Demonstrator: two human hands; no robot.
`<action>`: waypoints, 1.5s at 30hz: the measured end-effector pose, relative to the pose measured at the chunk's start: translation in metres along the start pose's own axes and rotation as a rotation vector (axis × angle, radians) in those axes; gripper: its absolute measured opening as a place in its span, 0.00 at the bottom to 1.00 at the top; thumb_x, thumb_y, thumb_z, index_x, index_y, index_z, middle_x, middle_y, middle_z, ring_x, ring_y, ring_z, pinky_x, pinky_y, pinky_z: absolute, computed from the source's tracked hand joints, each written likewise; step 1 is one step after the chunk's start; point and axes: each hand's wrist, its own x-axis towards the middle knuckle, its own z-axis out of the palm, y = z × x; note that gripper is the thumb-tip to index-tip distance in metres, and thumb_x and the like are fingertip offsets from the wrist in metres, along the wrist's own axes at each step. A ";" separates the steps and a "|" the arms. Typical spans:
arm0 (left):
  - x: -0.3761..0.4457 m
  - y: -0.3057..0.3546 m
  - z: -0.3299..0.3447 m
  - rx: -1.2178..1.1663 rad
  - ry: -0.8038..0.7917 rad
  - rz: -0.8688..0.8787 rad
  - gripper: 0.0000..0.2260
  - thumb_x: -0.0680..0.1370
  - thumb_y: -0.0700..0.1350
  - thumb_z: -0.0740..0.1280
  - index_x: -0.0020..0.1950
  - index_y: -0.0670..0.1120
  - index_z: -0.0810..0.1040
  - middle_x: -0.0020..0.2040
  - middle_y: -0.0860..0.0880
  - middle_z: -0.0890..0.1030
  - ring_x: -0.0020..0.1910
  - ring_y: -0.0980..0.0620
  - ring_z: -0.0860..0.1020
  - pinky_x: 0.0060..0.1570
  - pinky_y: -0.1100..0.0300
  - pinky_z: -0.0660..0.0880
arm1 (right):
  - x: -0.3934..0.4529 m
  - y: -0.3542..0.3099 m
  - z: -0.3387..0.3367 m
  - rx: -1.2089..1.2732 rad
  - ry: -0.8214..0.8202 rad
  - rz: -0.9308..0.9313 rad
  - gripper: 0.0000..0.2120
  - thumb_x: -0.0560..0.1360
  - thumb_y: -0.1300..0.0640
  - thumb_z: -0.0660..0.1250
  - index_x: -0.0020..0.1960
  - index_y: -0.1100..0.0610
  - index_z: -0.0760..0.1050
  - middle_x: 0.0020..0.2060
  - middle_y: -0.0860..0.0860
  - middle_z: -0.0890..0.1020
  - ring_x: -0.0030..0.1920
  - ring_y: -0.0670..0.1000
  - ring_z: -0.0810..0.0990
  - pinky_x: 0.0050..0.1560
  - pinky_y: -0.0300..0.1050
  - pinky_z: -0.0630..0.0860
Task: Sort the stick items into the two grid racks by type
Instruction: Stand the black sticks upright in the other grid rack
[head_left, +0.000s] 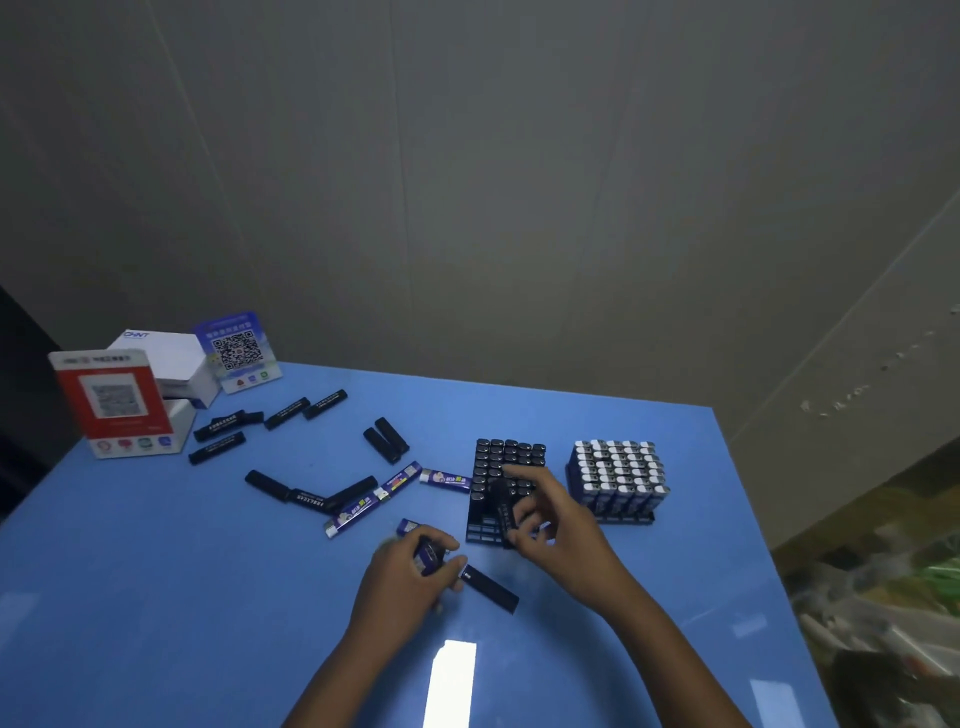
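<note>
Two black grid racks stand on the blue table (156, 597). The left rack (506, 457) holds black sticks. The right rack (618, 473) is packed with blue sticks that have white tops. My right hand (550, 525) pinches a black stick (505, 512) over the near rows of the left rack. My left hand (410, 577) grips a blue stick (428, 556), and a black stick (488, 587) juts from it toward the right. Loose black sticks (283, 413) and blue sticks (397, 480) lie scattered to the left.
A red QR stand (117, 402), white boxes (166, 364) and a blue QR card (239, 351) sit at the far left corner. The table's right edge runs beside a cluttered floor area (883, 597). A grey wall rises behind.
</note>
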 end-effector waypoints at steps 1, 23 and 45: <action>0.001 0.001 -0.001 -0.004 0.001 0.006 0.05 0.74 0.45 0.74 0.47 0.48 0.80 0.34 0.48 0.84 0.26 0.48 0.76 0.34 0.59 0.76 | -0.001 -0.003 0.002 -0.040 -0.004 -0.033 0.30 0.75 0.65 0.69 0.68 0.37 0.70 0.44 0.49 0.78 0.41 0.49 0.78 0.41 0.40 0.75; 0.022 -0.002 -0.026 -0.106 -0.030 0.015 0.05 0.74 0.47 0.74 0.47 0.50 0.80 0.35 0.50 0.84 0.26 0.50 0.75 0.32 0.61 0.72 | 0.026 0.002 0.020 -0.431 0.155 0.005 0.09 0.76 0.50 0.73 0.53 0.48 0.75 0.35 0.45 0.80 0.37 0.44 0.79 0.40 0.43 0.77; 0.041 -0.003 -0.026 -0.082 -0.009 0.014 0.05 0.75 0.46 0.73 0.48 0.50 0.78 0.35 0.49 0.85 0.26 0.49 0.76 0.33 0.61 0.73 | 0.060 0.030 0.026 -0.721 0.061 0.026 0.13 0.78 0.48 0.69 0.45 0.53 0.67 0.37 0.49 0.80 0.37 0.51 0.76 0.36 0.46 0.69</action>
